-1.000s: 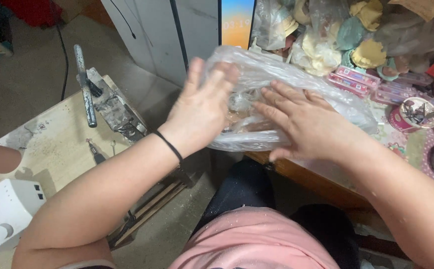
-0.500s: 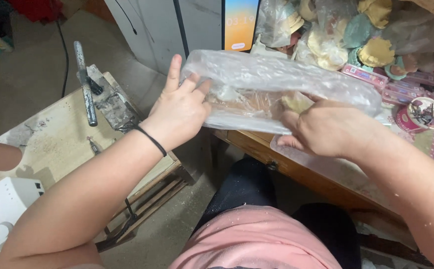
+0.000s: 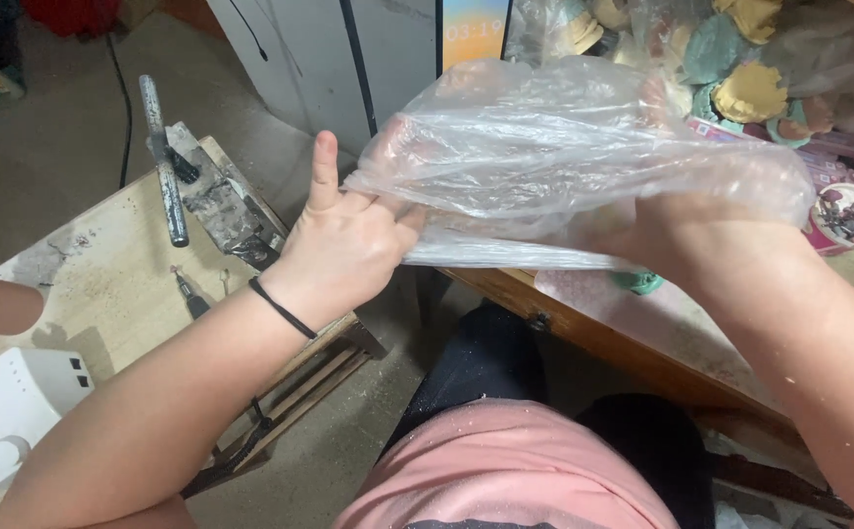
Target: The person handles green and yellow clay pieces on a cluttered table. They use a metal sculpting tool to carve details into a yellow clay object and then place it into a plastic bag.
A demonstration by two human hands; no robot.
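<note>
**Clear plastic bag held open over the bench edge**

Clear plastic bag [image 3: 584, 147] fills the upper centre of the frame. The left hand [image 3: 343, 245] pinches its left edge, thumb upright. The right hand [image 3: 672, 235] is inside, veiled by film, so its grip cannot be told. Behind, coloured clay pieces [image 3: 740, 69] crowd the upper right; a metal press [image 3: 201, 186] sits on the small wooden table [image 3: 84, 274] at left.

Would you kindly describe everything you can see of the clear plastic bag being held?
The plastic bag is thin, clear and heavily crinkled, stretched roughly sideways above the wooden table edge. The left hand pinches its left end, thumb raised. The right hand is pushed inside it, seen blurred through the film. Pale shapes show through, but whether they lie inside or behind it cannot be told.
</note>
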